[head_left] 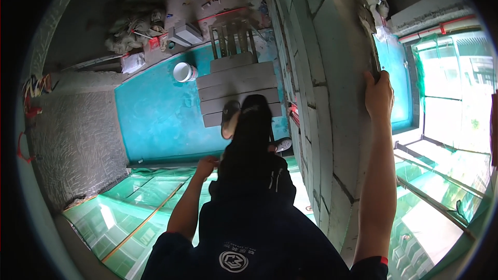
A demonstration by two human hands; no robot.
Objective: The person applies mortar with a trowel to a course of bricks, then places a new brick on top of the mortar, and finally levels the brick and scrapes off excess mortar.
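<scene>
A grey block wall [311,103] rises on my right, its bare top running away from me. On the wall's right edge, my right hand [379,93] is closed around the near end of a narrow, dark trowel-like tool [375,54], caked with grey mortar at its far end. The tool's exact shape is hard to make out. My left hand [207,167] hangs beside my thigh with its fingers curled, and nothing shows in it. Below me, grey blocks [236,91] lie stacked in layers, with one of my feet over their near part.
A white bucket [185,72] stands on the blue-coated floor [150,109], left of the blocks. Behind it lie a pale block [188,35] and crumpled sacks [137,31]. Green netting [140,202] covers the openings near me and to the right. Loose wires [36,93] stick out at far left.
</scene>
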